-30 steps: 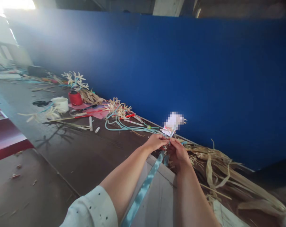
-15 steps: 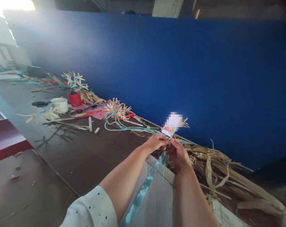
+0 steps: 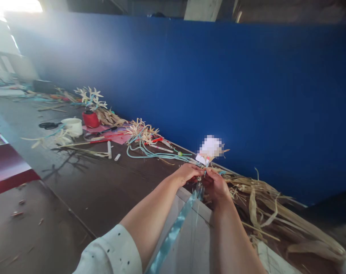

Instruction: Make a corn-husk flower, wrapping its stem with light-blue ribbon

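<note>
My left hand [image 3: 190,173] and my right hand [image 3: 217,184] meet fingertip to fingertip, both pinching the thin stem of a flower [image 3: 207,161] that looks made of dried husk. Light blue wraps the stem between the fingers. From below the hands a shiny light blue ribbon [image 3: 173,230] runs down toward me; its top end is hidden among the fingers. A blurred white patch behind the stem hides part of the petals. To the left, finished-looking husk flowers [image 3: 143,131] lie with light blue wrapped stems [image 3: 150,154].
Bundled dry husks [image 3: 264,194] spread to the right. On the left are a white cup [image 3: 72,126], black scissors [image 3: 49,125], a red thread spool [image 3: 90,119], more husk flowers [image 3: 91,98] and a white stick [image 3: 109,150]. A blue panel [image 3: 190,83] rises behind the table.
The flower's petals have turned slightly as the stem shifts between my fingers. Both hands stay in nearly the same place, and the ribbon has moved only a little.
</note>
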Motion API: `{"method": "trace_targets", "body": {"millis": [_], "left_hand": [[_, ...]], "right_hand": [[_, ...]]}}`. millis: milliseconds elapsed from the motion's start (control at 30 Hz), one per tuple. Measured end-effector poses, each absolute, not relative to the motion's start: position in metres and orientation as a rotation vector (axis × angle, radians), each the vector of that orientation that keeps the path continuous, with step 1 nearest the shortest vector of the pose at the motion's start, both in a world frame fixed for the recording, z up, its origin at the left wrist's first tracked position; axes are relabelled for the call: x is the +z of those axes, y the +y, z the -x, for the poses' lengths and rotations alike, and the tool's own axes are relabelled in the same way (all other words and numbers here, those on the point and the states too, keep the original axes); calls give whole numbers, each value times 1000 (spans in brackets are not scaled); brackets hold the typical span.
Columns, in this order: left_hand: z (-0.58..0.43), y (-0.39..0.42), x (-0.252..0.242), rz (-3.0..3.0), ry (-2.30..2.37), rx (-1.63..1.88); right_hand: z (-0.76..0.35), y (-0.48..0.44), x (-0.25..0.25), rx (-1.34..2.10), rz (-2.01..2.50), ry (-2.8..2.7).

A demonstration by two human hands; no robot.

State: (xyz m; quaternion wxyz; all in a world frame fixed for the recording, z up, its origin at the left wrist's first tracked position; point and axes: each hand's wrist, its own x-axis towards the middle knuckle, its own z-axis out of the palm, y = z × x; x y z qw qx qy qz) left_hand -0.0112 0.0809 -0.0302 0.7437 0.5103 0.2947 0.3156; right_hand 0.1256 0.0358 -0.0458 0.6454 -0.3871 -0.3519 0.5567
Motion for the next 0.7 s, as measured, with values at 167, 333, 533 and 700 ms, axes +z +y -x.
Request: {"method": "trace_targets", "body": {"millis": [167,333,533,700], "left_hand": [[10,80,-30,-1105,592,697],[10,80,-30,-1193,642,781],[9,82,-33,-1277,672,836],[7,82,-35,-1349,700,825]], "right_hand": [[-127,36,-47,1258,866,-831],[-121,33,-38,1271,845,-796],[-119,32,-36,1244,897,-754],[-121,34,-45,1139,958,-774]]}}
